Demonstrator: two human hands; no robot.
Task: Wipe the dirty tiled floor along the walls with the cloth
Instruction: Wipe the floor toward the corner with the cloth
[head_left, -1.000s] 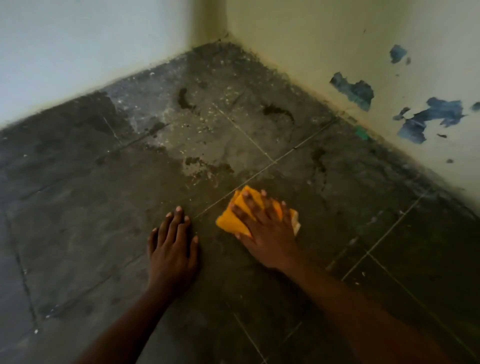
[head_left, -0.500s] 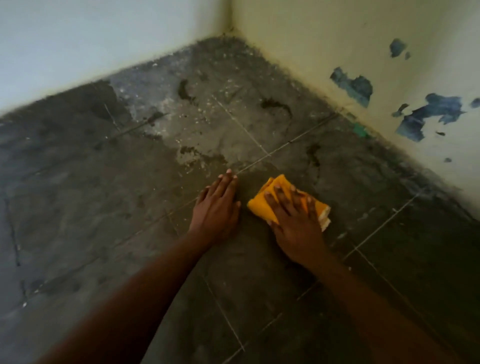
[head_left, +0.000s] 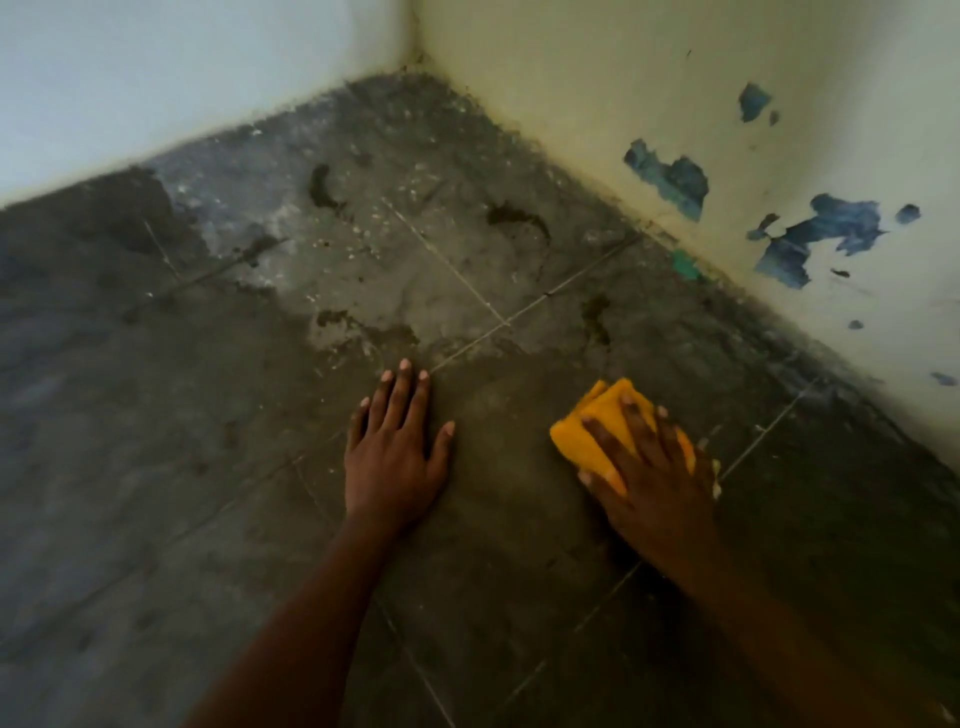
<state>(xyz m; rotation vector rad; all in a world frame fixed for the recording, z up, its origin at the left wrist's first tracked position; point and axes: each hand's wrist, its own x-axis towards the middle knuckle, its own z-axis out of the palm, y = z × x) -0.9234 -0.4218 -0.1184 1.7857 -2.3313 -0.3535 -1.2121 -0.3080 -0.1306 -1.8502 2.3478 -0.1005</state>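
A folded yellow cloth (head_left: 587, 441) lies flat on the dark, dirty tiled floor (head_left: 208, 467), right of centre. My right hand (head_left: 649, 473) presses down on it with fingers spread straight, covering most of it. My left hand (head_left: 395, 447) rests flat on the bare floor to the left of the cloth, fingers straight and pointing toward the corner. A pale dusty patch (head_left: 363, 270) with dark smears spreads over the tiles toward the corner of the two walls.
A pale blue-white wall (head_left: 156, 78) runs along the far left and a cream wall (head_left: 675, 78) with peeled blue patches (head_left: 670, 176) along the right; they meet at the top centre. A small green fleck (head_left: 685, 265) lies at the foot of the right wall.
My right hand has slid the cloth to the right, toward the right wall. My left hand came forward and now rests flat, well apart from the cloth.
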